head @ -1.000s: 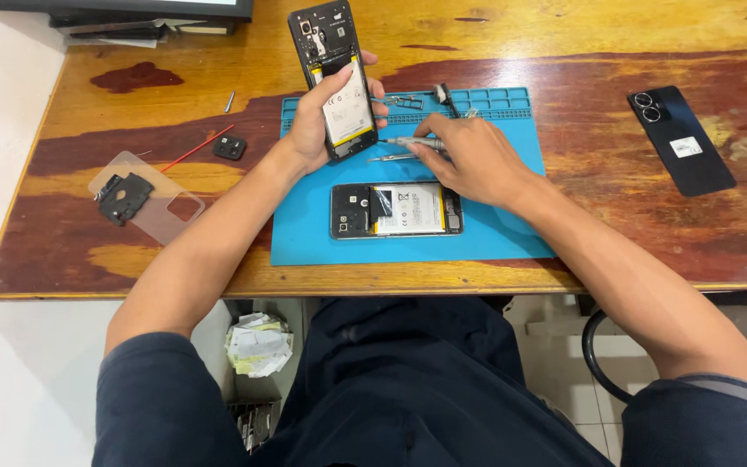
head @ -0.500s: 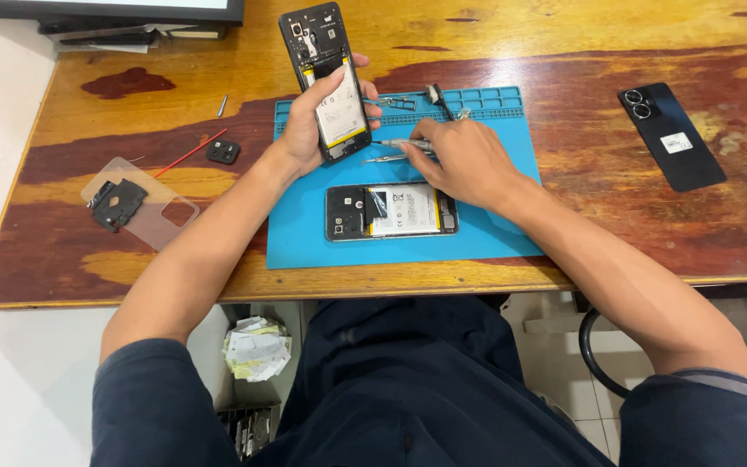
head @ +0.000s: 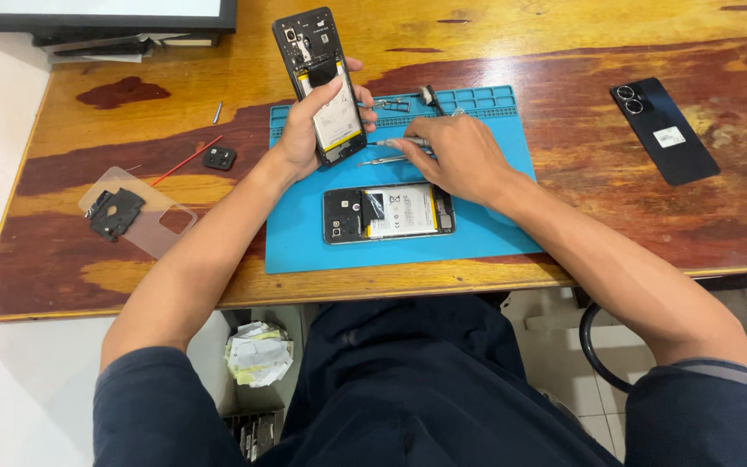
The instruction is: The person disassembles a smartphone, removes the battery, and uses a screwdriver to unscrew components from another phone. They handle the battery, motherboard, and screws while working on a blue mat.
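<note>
Short dark navy sleeves [head: 157, 406] cover both upper arms and end above the elbows — the forearms, the left hand [head: 309, 130] and the right hand [head: 460, 156] are bare, with no rings or watch. Below the counter [head: 391, 290] edge the lap shows dark navy trousers [head: 408, 389] — plain cloth, softly creased.

Phone repair bench: opened phones [head: 388, 213], blue mat [head: 486, 233]

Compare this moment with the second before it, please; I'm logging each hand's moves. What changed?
Little changed. The right hand kept its place on the blue mat, fingers on the thin metal tool. The left hand still holds the opened phone upright. The second opened phone, the black phone and the clear case stayed put.
</note>
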